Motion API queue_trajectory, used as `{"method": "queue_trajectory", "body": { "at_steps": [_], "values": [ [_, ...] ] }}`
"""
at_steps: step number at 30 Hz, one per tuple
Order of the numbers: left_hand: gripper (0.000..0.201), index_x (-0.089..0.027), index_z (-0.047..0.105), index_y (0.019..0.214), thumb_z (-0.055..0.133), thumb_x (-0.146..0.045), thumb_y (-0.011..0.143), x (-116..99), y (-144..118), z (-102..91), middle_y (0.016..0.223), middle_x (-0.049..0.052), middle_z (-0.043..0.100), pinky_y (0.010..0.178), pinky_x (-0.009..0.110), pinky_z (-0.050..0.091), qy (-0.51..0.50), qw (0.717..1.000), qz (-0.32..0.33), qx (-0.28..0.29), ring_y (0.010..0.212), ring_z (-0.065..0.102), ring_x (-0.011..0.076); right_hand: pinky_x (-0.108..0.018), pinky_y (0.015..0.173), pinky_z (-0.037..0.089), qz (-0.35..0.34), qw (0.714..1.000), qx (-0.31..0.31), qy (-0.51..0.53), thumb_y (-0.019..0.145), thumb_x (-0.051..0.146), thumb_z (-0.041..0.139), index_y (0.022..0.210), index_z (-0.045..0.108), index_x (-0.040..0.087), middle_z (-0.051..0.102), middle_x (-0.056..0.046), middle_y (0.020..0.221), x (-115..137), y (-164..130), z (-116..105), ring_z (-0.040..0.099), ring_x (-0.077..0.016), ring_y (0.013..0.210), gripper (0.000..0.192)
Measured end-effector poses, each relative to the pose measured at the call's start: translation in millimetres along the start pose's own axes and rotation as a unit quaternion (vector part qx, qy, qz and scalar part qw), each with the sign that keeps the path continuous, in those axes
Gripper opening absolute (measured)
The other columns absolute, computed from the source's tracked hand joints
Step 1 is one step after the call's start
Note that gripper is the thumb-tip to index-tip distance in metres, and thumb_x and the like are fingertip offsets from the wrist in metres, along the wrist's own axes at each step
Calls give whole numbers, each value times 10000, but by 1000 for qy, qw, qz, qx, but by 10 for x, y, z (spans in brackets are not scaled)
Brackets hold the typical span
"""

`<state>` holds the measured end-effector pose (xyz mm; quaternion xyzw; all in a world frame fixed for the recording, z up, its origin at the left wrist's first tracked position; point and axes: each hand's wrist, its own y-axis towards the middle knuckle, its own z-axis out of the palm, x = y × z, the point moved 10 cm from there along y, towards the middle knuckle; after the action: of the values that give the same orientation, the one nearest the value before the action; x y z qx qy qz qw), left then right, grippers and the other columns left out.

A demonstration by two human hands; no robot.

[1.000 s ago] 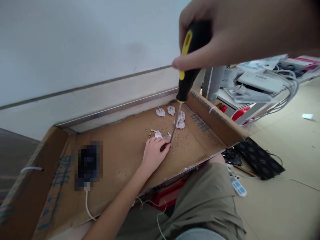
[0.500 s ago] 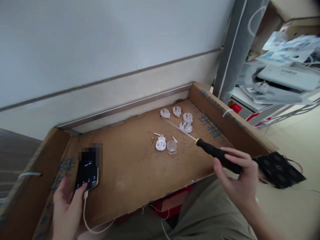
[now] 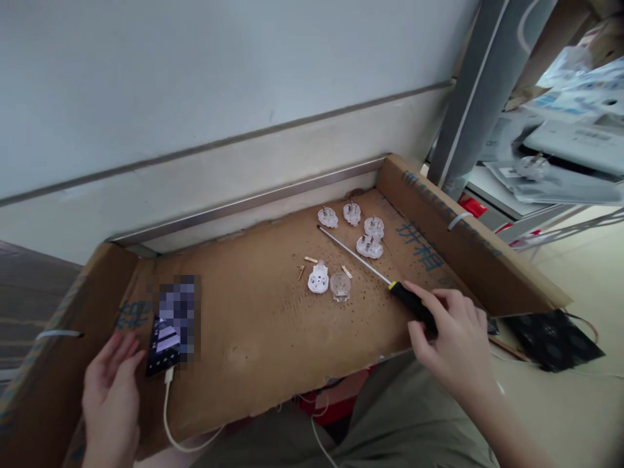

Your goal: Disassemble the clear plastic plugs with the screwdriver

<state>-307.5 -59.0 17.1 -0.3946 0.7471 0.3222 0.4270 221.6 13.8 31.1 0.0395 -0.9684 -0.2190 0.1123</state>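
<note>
A flattened cardboard sheet (image 3: 253,325) lies across my lap. My right hand (image 3: 451,341) grips the black-and-yellow handle of a screwdriver (image 3: 370,268), whose long shaft lies low over the cardboard and points toward the far plugs. Two translucent plug halves (image 3: 329,283) lie in the middle with small brass pins beside them. Several more clear plugs (image 3: 358,229) sit near the far right corner. My left hand (image 3: 110,396) rests with fingers spread beside a phone (image 3: 168,331) at the near left; a white cable (image 3: 170,416) runs from the phone.
A grey metal post (image 3: 480,97) stands at the right, with a shelf of papers, boxes and white cables (image 3: 560,156) behind it. A black perforated panel (image 3: 556,338) lies on the floor to the right. The wall and a metal strip run along the far edge.
The screwdriver came down from upright over the plug halves and now lies low and slanted. My left hand left the plug halves and moved to the phone, whose near end is now lifted.
</note>
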Motion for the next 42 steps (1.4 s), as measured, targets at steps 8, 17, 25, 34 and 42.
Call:
{"method": "queue_trajectory", "body": {
  "at_steps": [8,17,25,34,42],
  "values": [
    [483,-259,629,1091,648,-141,623,-30,239,284,1170,2,678,1016,437,439,-4,997,-13,71,1173,570,232,-355,815,465,-8,998,47,47,780,230,442,1249,538,249,504,-61,1001,-34,77,103,512,-190,879,480],
    [555,-252,573,1174,693,-189,636,18,259,330,1216,30,654,979,441,462,20,997,21,78,1185,559,237,-358,794,473,-1,998,43,39,770,229,450,1241,547,249,512,-62,997,-30,76,90,509,-193,866,481],
    [520,-269,569,1193,644,-256,679,-15,120,191,1291,14,605,1014,437,441,27,997,21,62,1179,561,240,-365,814,477,1,998,44,37,775,238,455,1241,551,253,510,-63,1010,-38,57,95,511,-194,876,476],
    [771,-342,511,1282,728,-251,548,15,-173,190,1426,-3,475,1108,423,317,42,989,39,137,1314,420,264,-368,835,475,6,998,45,45,770,231,452,1244,551,255,508,-62,1013,-42,62,89,515,-196,897,485],
    [568,-304,596,1184,692,-267,625,127,-57,-15,1325,10,577,1066,448,391,-42,997,29,52,1225,522,258,-356,833,472,6,998,42,43,772,234,445,1241,559,251,510,-62,1005,-44,58,96,519,-188,888,483]
  ]
}}
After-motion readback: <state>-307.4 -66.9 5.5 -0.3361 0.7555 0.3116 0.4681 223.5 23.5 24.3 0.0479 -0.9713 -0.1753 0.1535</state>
